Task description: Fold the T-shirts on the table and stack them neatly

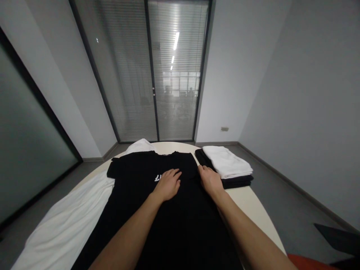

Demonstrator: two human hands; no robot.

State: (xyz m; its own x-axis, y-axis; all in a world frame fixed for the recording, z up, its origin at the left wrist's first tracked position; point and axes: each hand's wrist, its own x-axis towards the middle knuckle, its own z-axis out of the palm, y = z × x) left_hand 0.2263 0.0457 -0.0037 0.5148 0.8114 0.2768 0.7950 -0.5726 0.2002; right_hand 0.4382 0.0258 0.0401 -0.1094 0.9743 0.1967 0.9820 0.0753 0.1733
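A black T-shirt with a small white print is spread on the table, its collar at the far end. My left hand lies palm down on its chest, covering part of the print, with the fingers stretched out. At the shirt's right edge, below the shoulder, my right hand has its fingers curled closed on the fabric. The left sleeve sticks out to the side, while the right side shows a straighter edge. Under the shirt's left side, a white garment hangs over the table's edge.
Just right of my right hand sits a stack of folded clothes, a white one on top of black ones. The pale table has a rounded edge. Beyond it stand a glass partition with blinds and grey walls. Something red shows at bottom right.
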